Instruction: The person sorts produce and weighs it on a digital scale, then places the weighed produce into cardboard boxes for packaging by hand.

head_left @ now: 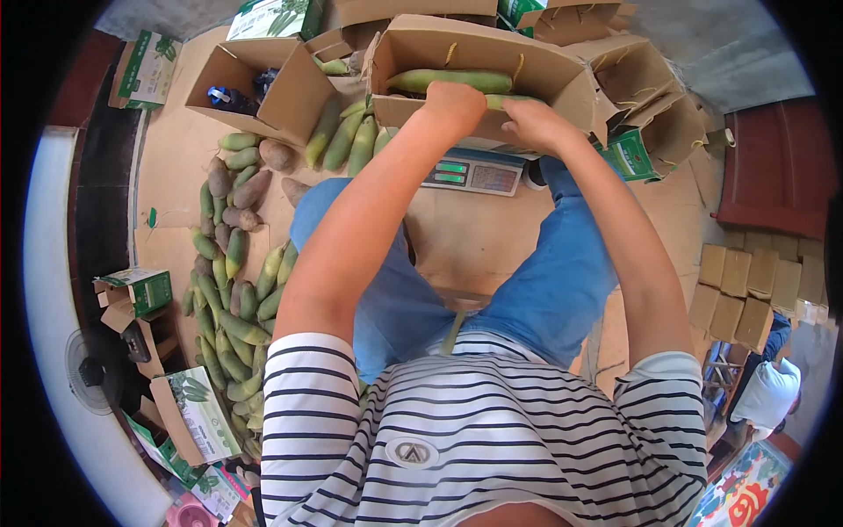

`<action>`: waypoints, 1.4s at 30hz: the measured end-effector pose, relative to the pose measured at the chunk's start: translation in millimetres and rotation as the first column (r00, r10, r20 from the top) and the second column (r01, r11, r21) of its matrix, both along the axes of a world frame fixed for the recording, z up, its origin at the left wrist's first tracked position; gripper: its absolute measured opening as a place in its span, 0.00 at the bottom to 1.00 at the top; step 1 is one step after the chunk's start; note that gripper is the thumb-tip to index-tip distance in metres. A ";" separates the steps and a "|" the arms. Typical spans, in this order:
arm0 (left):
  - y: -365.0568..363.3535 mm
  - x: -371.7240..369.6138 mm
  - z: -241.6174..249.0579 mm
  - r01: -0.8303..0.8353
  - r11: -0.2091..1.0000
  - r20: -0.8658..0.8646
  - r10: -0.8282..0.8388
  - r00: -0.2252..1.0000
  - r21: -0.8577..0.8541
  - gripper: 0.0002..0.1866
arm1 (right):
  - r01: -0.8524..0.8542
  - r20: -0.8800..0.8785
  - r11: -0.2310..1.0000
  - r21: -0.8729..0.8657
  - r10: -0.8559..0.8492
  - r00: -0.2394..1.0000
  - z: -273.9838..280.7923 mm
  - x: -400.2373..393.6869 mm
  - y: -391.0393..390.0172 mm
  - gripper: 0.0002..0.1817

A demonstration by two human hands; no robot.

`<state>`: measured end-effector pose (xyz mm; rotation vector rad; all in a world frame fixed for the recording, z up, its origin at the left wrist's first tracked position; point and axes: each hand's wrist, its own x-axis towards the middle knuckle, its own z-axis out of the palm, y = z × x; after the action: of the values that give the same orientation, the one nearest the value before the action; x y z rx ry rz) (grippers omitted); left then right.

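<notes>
An open cardboard box (406, 107) stands in front of me, with a long green radish (452, 81) lying along its inside. Just below that one, at the box's front edge, a second green radish (495, 102) shows partly between my hands. My left hand (455, 107) is closed at its left end, with the fingertips hidden. On its right end, my right hand (537, 126) curls over, thumb toward me. Under the box, a digital scale (474, 171) with green displays sticks out between my knees.
Many green radishes (241, 329) and some brownish tubers (252, 189) cover the floor at left. An open box (303, 105) with dark blue items stands beside them. More open boxes (632, 75) sit at right. Behind me, at right, another person (768, 391) is near stacked cartons (746, 272).
</notes>
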<state>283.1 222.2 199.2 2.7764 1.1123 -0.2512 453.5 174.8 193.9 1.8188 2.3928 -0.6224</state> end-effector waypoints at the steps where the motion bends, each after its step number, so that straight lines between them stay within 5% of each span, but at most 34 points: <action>1: -0.5 -0.6 -0.1 0.002 1.000 0.006 -0.002 1.000 -0.002 0.08 | 0.004 -0.001 1.000 -0.015 -0.004 1.000 -1.2 0.0 1.2 0.13; 15: 3.9 -7.0 -2.6 -0.006 0.998 0.038 0.008 0.999 -0.056 0.09 | -0.046 0.118 0.978 -0.203 0.071 0.991 -8.3 3.9 21.9 0.16; 30: 1.4 -1.7 -1.8 -0.019 0.996 -0.029 0.017 0.999 -0.083 0.09 | -0.031 0.075 0.990 -0.136 0.042 0.996 -10.3 6.8 9.1 0.22; 33: 1.3 -3.5 -3.2 -0.026 0.997 0.029 0.028 0.999 -0.070 0.14 | -0.104 -0.147 0.992 0.066 0.112 0.983 -18.6 28.9 8.9 0.20; 36: 1.6 -4.8 -6.1 -0.015 0.999 0.014 0.015 1.000 -0.048 0.15 | 0.110 -0.399 0.988 0.107 -0.059 0.915 -0.2 45.4 17.1 0.18; 42: 4.6 -3.6 -15.1 0.002 0.999 0.026 -0.001 1.000 -0.045 0.14 | 0.361 -0.232 0.806 0.469 -0.281 0.931 1.7 85.5 27.7 0.12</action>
<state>279.5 226.8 184.1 2.7335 1.0852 -0.2369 539.1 202.4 195.6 2.5125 2.5354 -0.1446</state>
